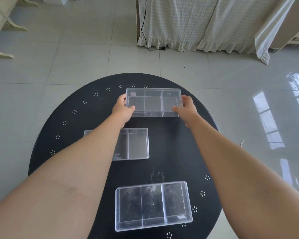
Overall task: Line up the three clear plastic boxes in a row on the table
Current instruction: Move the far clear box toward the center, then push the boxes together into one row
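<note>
Both short ends of the far box [153, 102] are being clamped by the left hand [122, 108] and right hand [186, 107] over the desk [171, 144]; light, stiff, slippery plastic is being judged, best gripped at the end walls.

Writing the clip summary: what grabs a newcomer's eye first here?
Both hands, left hand and right hand, grip the ends of the far clear box at the round black table's far side. A second box sits mid-table, partly under the left forearm; a third box lies nearest the camera.
</note>
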